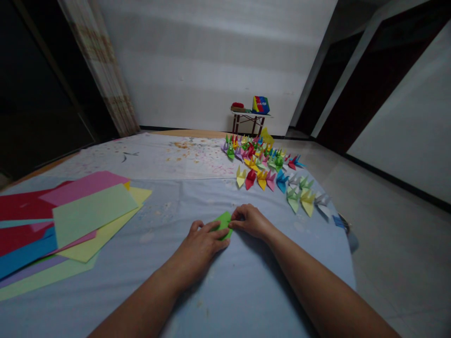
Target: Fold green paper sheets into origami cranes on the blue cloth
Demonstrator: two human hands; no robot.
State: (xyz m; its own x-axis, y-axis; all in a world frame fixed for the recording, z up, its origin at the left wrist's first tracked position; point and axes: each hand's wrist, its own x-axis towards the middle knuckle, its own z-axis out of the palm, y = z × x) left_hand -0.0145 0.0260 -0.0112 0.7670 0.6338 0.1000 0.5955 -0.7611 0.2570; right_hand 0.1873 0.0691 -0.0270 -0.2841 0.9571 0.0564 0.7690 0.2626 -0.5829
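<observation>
green origami paper [223, 224] folded narrow, l hand [199, 244] & r hand [250, 221] both pinching it

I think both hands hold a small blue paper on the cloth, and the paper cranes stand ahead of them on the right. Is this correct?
No: the paper held by the left hand and right hand is green, not blue, as the head view shows. The rest is right.
</observation>
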